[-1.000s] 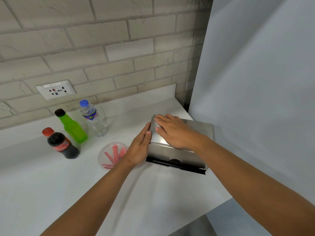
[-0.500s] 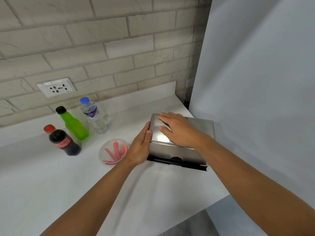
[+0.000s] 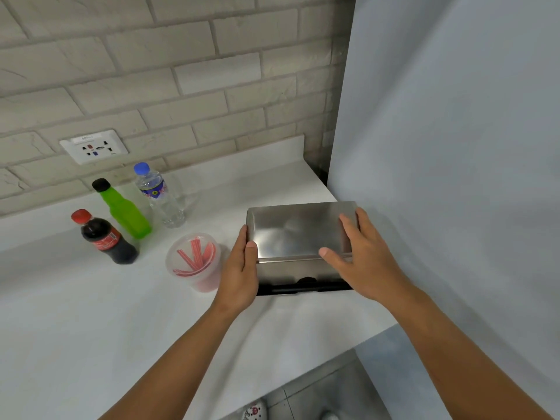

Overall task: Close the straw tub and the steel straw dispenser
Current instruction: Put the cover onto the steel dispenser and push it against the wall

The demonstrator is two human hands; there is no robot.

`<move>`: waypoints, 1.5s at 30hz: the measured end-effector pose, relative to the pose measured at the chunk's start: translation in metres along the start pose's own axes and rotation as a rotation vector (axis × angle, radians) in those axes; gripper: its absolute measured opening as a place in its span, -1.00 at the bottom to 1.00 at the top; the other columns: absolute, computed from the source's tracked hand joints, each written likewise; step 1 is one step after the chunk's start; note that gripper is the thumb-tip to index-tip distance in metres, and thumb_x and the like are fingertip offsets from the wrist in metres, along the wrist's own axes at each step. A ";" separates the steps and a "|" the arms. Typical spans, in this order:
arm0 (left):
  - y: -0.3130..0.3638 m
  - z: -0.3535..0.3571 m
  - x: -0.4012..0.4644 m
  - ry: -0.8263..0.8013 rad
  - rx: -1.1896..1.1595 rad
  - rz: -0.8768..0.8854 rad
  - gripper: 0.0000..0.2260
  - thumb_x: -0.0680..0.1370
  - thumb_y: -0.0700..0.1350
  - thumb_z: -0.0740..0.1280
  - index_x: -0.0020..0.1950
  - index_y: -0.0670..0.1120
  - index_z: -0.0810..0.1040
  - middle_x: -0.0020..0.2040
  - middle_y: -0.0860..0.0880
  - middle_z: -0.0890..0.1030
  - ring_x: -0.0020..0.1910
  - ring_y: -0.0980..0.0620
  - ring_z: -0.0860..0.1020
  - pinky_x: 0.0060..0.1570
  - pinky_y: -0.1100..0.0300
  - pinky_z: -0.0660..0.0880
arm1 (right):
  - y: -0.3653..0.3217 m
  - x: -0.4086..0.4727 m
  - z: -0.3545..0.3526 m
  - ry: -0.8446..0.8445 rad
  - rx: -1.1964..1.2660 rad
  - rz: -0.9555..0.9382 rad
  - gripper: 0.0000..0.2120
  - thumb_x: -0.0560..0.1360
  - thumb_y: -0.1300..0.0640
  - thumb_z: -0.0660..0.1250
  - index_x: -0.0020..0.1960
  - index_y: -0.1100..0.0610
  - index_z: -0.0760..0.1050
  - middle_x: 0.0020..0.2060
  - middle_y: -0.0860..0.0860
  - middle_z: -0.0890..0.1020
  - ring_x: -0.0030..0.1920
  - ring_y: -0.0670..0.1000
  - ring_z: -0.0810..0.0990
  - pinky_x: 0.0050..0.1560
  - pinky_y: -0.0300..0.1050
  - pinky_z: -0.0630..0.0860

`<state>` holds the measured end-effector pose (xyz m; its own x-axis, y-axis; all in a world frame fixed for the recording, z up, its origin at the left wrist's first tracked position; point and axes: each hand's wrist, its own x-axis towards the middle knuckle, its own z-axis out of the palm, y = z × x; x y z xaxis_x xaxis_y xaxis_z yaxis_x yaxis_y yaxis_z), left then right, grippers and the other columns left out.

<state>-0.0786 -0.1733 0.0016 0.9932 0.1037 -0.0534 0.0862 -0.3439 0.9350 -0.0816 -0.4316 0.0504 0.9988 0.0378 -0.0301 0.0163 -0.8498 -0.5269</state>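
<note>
The steel straw dispenser (image 3: 298, 231) stands on the white counter with its flat lid down and a black tray along its front base. My left hand (image 3: 241, 274) grips its left side, thumb on the lid's front corner. My right hand (image 3: 362, 256) grips its right side, thumb resting on the lid's front edge. Just left of the dispenser sits the clear round straw tub (image 3: 194, 260) with several red-and-white straws inside; a translucent lid appears to cover its top.
Three bottles stand at the back left: a cola bottle (image 3: 104, 237), a green bottle (image 3: 124, 210) and a water bottle (image 3: 159, 197). A grey panel (image 3: 454, 147) rises just right of the dispenser. The counter edge (image 3: 303, 380) runs diagonally at the front right.
My right hand slid off the top of the dispenser lid to its right side. My left hand stayed at the left side. The dispenser has turned to sit squarer to me.
</note>
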 end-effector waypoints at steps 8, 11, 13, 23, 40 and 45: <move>0.015 0.011 -0.042 0.052 0.012 0.010 -0.51 0.78 -0.01 0.06 0.71 0.01 0.07 0.66 0.16 0.18 0.54 0.35 0.16 0.57 0.33 0.04 | 0.026 -0.012 0.005 0.004 0.053 -0.161 -0.11 0.52 -0.37 0.30 0.66 -0.14 -0.08 0.66 -0.17 -0.17 0.66 0.06 -0.05 0.39 -0.13 0.10; 0.017 0.014 -0.053 0.033 0.038 0.024 -0.45 0.75 0.01 0.15 0.72 0.05 0.04 0.69 0.11 0.19 0.61 0.16 0.22 0.62 0.04 0.14 | 0.033 -0.011 0.005 0.004 0.058 -0.207 -0.13 0.52 -0.37 0.28 0.66 -0.14 -0.07 0.65 -0.19 -0.16 0.66 0.06 -0.06 0.40 -0.11 0.10; 0.017 0.015 -0.057 0.031 0.071 0.040 -0.40 0.73 0.05 0.21 0.72 0.09 0.02 0.68 0.23 0.11 0.59 0.37 0.14 0.62 0.18 0.10 | 0.036 -0.010 0.005 0.001 0.052 -0.230 -0.11 0.52 -0.38 0.28 0.66 -0.14 -0.08 0.65 -0.20 -0.17 0.66 0.06 -0.06 0.41 -0.10 0.11; 0.019 0.029 -0.061 0.092 0.092 0.022 -0.31 0.69 0.10 0.27 0.71 0.11 -0.05 0.65 0.29 0.07 0.53 0.47 0.05 0.50 0.38 0.06 | 0.049 -0.005 0.006 -0.012 0.047 -0.304 -0.10 0.52 -0.36 0.30 0.66 -0.16 -0.13 0.66 -0.18 -0.19 0.66 0.08 -0.04 0.44 -0.08 0.14; 0.013 0.037 -0.024 0.167 0.069 0.093 -0.29 0.67 0.03 0.35 0.71 0.05 0.02 0.54 0.47 0.09 0.49 0.59 0.06 0.37 0.64 0.05 | 0.053 0.046 0.008 0.045 0.080 -0.376 -0.13 0.49 -0.39 0.21 0.67 -0.05 0.06 0.68 -0.02 -0.04 0.65 0.10 0.06 0.43 -0.09 0.18; 0.017 0.037 0.000 0.166 0.053 0.116 -0.31 0.67 0.04 0.34 0.68 0.15 0.01 0.50 0.61 0.09 0.53 0.53 0.07 0.38 0.62 0.06 | 0.053 0.078 0.009 0.049 0.083 -0.405 -0.15 0.51 -0.30 0.34 0.66 -0.03 0.10 0.68 -0.01 0.01 0.64 0.10 0.11 0.44 -0.04 0.25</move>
<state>-0.0742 -0.2133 0.0044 0.9705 0.2113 0.1158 -0.0194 -0.4104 0.9117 -0.0033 -0.4688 0.0120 0.9133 0.3340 0.2330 0.4069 -0.7260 -0.5544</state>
